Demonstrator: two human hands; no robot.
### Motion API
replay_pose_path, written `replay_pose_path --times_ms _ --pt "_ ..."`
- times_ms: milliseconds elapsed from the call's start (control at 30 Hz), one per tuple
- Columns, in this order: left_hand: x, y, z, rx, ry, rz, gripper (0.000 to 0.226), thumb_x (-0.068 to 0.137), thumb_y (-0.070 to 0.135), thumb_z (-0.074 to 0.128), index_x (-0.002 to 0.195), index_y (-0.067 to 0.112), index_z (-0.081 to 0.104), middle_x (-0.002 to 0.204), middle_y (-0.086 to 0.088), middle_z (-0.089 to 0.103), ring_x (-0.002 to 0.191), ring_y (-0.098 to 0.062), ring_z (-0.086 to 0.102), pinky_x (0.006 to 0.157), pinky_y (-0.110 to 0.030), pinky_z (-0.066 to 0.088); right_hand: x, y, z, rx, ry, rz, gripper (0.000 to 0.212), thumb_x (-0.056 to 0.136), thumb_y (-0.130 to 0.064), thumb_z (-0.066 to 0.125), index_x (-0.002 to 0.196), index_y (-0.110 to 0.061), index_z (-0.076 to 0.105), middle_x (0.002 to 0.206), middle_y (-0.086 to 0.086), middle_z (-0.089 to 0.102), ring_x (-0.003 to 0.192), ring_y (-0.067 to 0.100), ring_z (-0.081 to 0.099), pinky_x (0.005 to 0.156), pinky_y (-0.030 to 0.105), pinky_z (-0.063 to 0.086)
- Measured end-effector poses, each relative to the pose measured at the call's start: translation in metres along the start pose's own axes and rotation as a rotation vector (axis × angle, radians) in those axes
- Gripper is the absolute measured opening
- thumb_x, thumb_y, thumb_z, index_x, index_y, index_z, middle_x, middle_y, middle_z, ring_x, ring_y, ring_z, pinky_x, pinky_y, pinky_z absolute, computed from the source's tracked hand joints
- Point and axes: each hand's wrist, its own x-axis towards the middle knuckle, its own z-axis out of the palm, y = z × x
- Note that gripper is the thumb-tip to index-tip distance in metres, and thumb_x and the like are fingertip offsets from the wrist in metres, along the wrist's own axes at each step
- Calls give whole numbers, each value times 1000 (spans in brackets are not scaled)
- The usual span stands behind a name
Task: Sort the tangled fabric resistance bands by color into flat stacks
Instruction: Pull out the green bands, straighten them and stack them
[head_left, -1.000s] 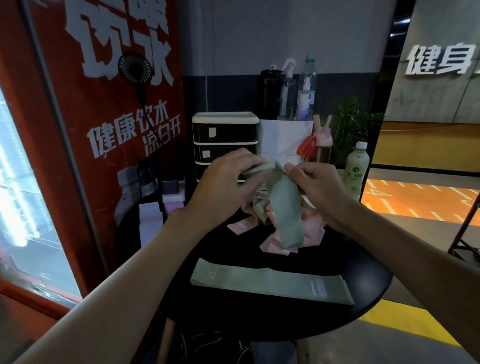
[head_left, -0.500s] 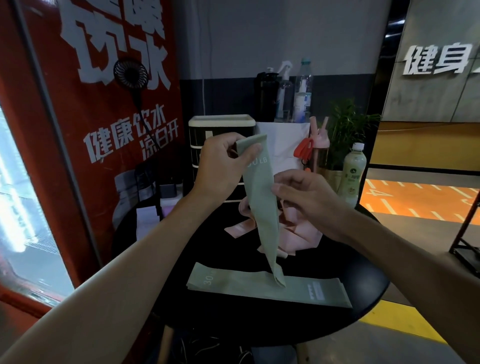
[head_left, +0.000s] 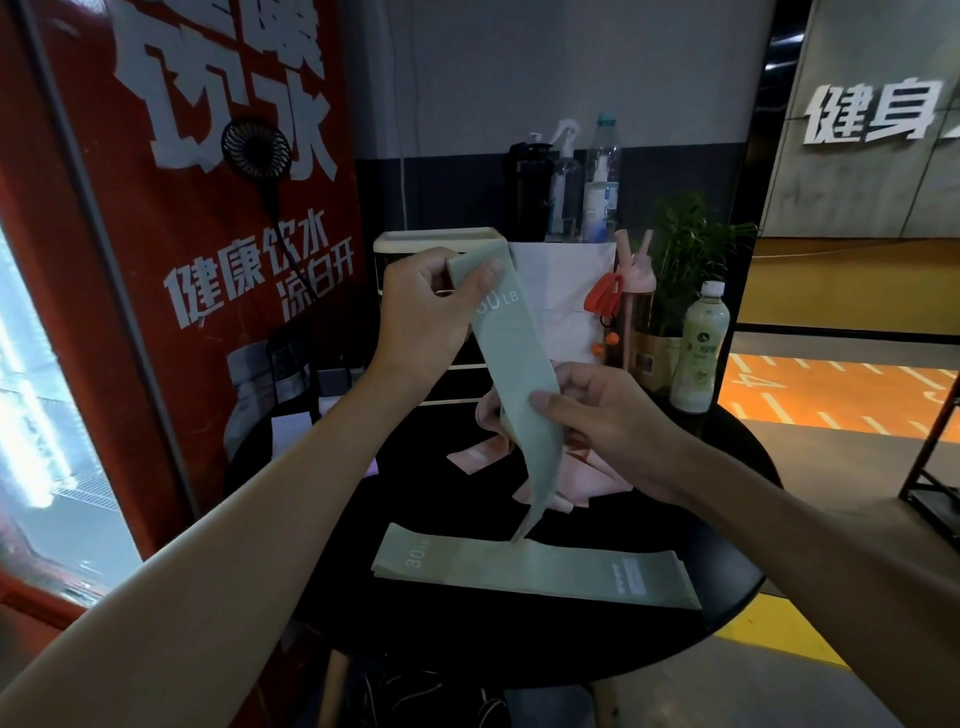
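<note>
While the left hand (head_left: 421, 322) pinches the top end of a held green band (head_left: 511, 374) at frame centre and the right hand (head_left: 608, 415) pinches its middle between thumb and fingers, the band hangs steeply top to bottom. Its lower tip is just over a flat green band (head_left: 535, 571) on the black table (head_left: 727, 519), long axis left-right in the lower frame, with pink bands (head_left: 587, 478) tangled behind. Legible: "30 LB" on the held band, "30" on the flat one.
</note>
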Motion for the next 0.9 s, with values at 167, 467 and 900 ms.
replay_pose_path --times_ms 167,467,900 --pt "-3 -7 -7 46 31 -41 24 95 20 66 83 -1 66 74 -11 68 60 -9 62 51 -21 44 -7 2 -2 27 -50 22 30 95 -12 60 120 5 57 115 23 67 110 44 62 96 60 49" --pt "-28 -43 -38 219 116 -26 11 96 17 65 91 11 57 82 -15 67 71 -26 67 52 -28 51 -31 19 -21 52 -89 104 44 78 -22 75 119 -15 61 108 8 72 94 28 69 84 41 55" --pt "-108 -87 -65 346 179 -200 12 94 10 64 86 11 56 80 -15 61 68 -28 56 64 -38 49 -84 59 -57 -39 129 168 15 77 -5 71 92 -2 68 83 12 69 75 19 65 62 20 52"
